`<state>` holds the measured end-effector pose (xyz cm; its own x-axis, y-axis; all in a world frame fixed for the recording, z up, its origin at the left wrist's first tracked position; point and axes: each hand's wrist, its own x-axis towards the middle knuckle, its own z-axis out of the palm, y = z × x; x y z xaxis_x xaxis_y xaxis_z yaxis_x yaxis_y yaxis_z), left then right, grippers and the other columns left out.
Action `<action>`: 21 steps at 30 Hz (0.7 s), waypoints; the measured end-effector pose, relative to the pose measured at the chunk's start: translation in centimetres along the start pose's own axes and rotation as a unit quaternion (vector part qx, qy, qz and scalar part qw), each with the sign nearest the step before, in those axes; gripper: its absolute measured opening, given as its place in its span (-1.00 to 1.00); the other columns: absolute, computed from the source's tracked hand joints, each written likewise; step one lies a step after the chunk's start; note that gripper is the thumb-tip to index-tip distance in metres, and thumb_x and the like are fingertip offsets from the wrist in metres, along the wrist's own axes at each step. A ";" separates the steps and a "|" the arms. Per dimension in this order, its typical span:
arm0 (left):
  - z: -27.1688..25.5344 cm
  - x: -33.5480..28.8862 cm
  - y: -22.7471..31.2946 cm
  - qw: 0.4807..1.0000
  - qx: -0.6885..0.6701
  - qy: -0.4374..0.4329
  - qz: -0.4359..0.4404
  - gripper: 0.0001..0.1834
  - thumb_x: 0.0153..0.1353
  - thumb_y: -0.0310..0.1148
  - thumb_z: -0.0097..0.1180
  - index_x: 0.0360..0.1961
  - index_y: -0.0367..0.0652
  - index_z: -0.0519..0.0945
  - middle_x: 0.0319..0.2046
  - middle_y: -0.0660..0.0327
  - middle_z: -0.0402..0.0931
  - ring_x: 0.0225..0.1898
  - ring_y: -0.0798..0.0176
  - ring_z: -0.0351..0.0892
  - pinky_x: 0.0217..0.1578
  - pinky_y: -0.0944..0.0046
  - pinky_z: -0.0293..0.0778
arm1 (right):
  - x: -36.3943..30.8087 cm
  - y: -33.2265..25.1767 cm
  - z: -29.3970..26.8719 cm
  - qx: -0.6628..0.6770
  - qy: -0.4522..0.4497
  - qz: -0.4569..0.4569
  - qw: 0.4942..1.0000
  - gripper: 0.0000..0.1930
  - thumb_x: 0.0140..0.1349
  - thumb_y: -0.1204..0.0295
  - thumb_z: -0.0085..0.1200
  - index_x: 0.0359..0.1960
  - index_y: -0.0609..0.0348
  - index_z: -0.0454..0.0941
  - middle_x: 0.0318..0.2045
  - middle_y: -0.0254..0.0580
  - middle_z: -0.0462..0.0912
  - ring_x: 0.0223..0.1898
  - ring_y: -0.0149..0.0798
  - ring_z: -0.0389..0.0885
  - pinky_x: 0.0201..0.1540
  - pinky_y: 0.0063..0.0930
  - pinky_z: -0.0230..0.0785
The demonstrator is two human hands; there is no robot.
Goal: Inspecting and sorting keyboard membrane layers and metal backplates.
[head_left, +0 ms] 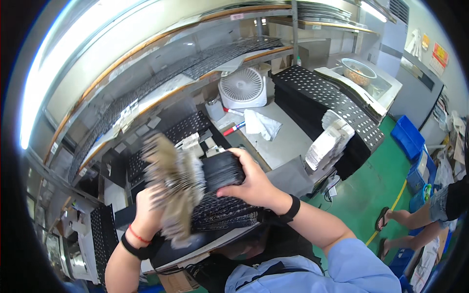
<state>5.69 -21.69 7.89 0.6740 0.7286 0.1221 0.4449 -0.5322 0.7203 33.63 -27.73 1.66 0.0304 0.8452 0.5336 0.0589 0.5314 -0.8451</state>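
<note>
My right hand (255,181) is closed around a thick stack of thin black pieces (223,171), thumb on the near side and fingers over the far side. A fanned bundle of tan and whitish slips (175,188) meets the left end of that stack; whether the two are joined I cannot tell. Behind the bundle's left side, my left hand (148,211) is closed on it, its fingers mostly hidden and the slips smeared by motion. Beneath the hands lies a row of black patterned pieces (225,213). Small white bundles (191,142) lie just beyond.
A white fan (243,88), a white cloth (263,124) and a marker (234,128) sit at the back. Black perforated boards (332,95) are stacked at right, near a bundle of white slips (331,141). Shelves (195,78) run overhead. Another person's legs (415,217) stand right by blue bins (408,136).
</note>
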 end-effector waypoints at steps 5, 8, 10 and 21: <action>-6.4 -7.8 0.4 0.987 0.087 0.131 -0.039 -0.44 0.29 -0.25 0.28 0.26 -0.15 0.41 0.10 0.10 0.52 0.01 0.18 0.55 -0.03 0.16 0.52 | 0.1 -5.8 -1.9 0.100 0.062 -0.119 0.986 -0.05 0.25 -0.05 0.24 0.44 0.33 0.04 0.35 0.07 0.25 0.45 -0.05 0.14 0.47 -0.17 -0.05; -8.2 -8.7 1.7 0.923 -0.015 0.375 0.082 -0.41 0.40 0.03 0.10 0.23 -0.21 0.45 0.10 0.02 0.54 0.01 0.07 0.55 0.14 0.13 0.42 | -2.7 -4.1 -1.0 0.237 0.001 0.022 0.971 -0.14 0.38 -0.15 0.01 0.44 0.27 0.07 0.40 0.01 0.20 0.46 -0.11 0.12 0.49 -0.22 -0.12; -6.2 -7.7 4.8 0.858 -0.311 0.393 0.113 -0.35 0.42 0.07 0.05 0.28 -0.26 0.38 0.09 0.03 0.54 -0.01 0.09 0.56 0.13 0.13 0.45 | -4.8 -1.8 0.1 0.321 -0.046 0.144 0.935 -0.20 0.42 -0.16 -0.08 0.44 0.23 0.11 0.41 -0.05 0.21 0.46 -0.17 0.13 0.49 -0.25 -0.13; -5.3 -5.1 4.0 0.710 -0.606 -0.083 0.349 -0.66 0.54 -0.27 -0.24 0.15 -0.27 0.36 -0.08 0.10 0.56 -0.08 0.10 0.57 -0.03 0.12 0.41 | -14.5 -4.1 6.0 0.605 -0.231 0.509 0.567 -0.48 0.44 -0.10 -0.08 0.17 0.00 0.52 0.02 -0.37 0.69 -0.01 -0.37 0.68 -0.01 -0.37 0.56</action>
<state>0.89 -25.25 13.74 0.5854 0.3552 0.7288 -0.7986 0.0974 0.5940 26.93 -41.82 -2.82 -0.8472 0.5250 -0.0811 -0.4901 -0.8315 -0.2616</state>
